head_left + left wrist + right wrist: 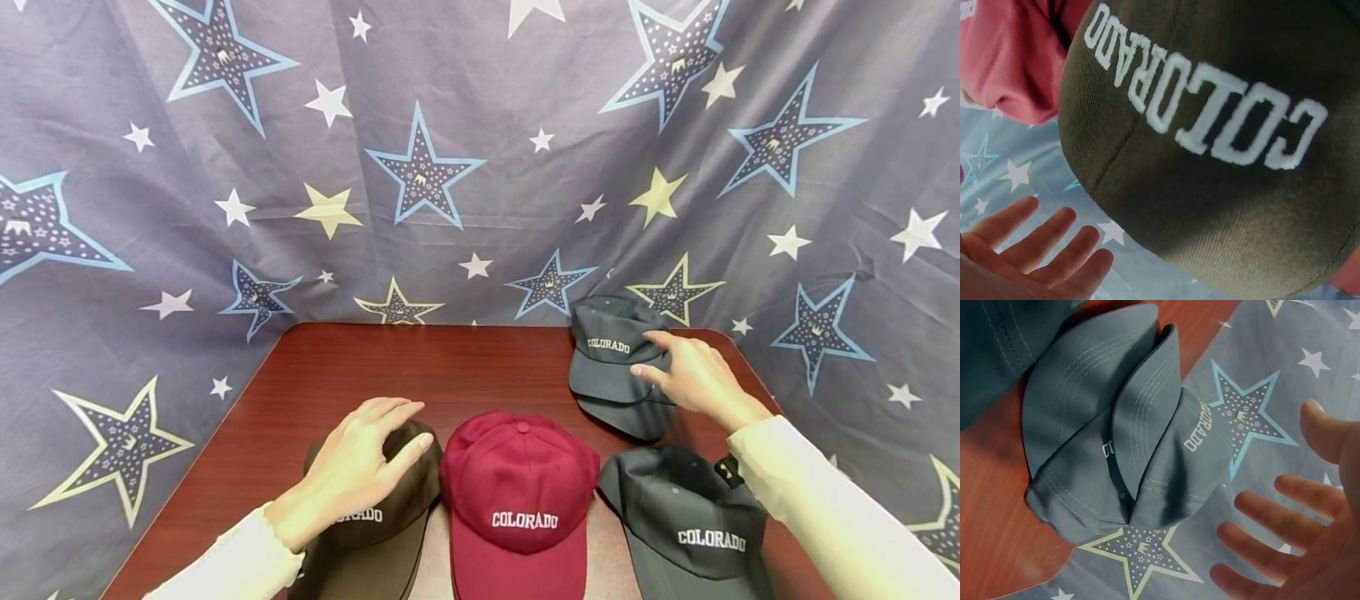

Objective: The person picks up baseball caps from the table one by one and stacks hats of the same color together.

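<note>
My left hand [352, 458] is over the brown cap [378, 554] at the front left, partly covering its white COLORADO lettering. In the left wrist view its fingers [1054, 247] are spread beside the crown and grip nothing. At the back right, my right hand [693, 375] reaches to the side of two stacked dark grey caps. The upper cap [607, 367] sits on the lower cap [630, 418], whose brim juts out beneath. From the right wrist, a gap shows between the loosely extended fingers [1260, 519] and the caps.
Between the brown cap and another dark grey cap [697, 517] stands a maroon cap [522, 483], all three in a front row with brims toward me. The reddish wooden table [420, 367] ends at a star-patterned cloth [480, 233] hanging behind and at the sides.
</note>
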`<state>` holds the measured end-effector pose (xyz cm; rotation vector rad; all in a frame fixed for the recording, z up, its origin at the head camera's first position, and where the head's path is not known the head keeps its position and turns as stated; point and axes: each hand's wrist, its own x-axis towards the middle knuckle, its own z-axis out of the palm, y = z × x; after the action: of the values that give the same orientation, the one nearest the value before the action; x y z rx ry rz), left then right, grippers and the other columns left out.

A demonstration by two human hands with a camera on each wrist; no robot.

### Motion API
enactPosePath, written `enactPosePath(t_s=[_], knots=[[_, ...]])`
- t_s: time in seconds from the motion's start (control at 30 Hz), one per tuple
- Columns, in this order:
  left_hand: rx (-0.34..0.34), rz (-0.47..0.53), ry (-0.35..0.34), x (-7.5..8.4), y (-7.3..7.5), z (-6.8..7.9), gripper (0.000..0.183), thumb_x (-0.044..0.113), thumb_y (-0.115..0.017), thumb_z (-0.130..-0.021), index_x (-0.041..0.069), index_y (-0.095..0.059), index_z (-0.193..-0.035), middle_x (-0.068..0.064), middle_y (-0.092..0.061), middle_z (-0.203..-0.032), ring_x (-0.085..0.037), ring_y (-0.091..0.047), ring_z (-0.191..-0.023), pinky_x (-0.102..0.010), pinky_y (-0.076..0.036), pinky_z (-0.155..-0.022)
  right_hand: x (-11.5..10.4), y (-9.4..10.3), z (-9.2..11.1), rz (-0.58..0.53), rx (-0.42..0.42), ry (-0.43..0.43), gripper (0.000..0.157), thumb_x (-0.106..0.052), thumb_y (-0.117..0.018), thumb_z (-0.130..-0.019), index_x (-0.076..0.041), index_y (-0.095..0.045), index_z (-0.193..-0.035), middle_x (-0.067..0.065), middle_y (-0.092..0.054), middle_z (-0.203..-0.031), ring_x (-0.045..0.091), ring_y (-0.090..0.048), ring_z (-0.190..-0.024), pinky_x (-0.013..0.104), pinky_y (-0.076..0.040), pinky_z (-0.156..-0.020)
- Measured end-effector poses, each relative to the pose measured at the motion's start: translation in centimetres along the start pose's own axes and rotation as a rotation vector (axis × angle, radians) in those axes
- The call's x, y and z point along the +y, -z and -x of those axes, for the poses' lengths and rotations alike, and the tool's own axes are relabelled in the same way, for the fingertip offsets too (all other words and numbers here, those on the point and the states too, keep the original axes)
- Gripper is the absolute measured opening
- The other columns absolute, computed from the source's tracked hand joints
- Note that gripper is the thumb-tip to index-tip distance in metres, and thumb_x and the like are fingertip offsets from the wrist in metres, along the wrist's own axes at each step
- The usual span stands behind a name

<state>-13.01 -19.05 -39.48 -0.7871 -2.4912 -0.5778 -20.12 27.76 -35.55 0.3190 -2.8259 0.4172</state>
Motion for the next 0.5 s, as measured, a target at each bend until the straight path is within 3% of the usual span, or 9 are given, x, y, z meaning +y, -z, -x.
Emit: enactPosePath(t_s=[0.27,0.5], knots=[[0.006,-0.001,0.013,0.0,0.1,0.3,0.046,0.042,-0.07,-0.095,0.014,-0.07,-0.131,-0.003,-0.069,-0.126,-0.023,-0.06,-0.122,-0.046,-0.049,-0.103,-0.9,-1.3,-2.0,0.06,-0.03,0.001,0.066,-0.042,-0.076,-0.092,-0.007,-0.057,-0.144,0.027,-0.062,-0.134,0.051,-0.059,-0.116,0.066,-0.048,-0.09],[0.025,0.002,-0.003,0.0,0.1,0.4,0.044,0.04,-0.072,-0.094,0.013,-0.07,-0.129,-0.003,-0.069,-0.123,-0.023,-0.061,-0.12,-0.046,-0.049,-0.102,-1.3,-2.1,-3.6,0.058,-0.005,0.014,0.068,-0.041,-0.077,-0.092,-0.006,-0.055,-0.145,0.023,-0.059,-0.14,0.048,-0.058,-0.122,0.064,-0.049,-0.091]])
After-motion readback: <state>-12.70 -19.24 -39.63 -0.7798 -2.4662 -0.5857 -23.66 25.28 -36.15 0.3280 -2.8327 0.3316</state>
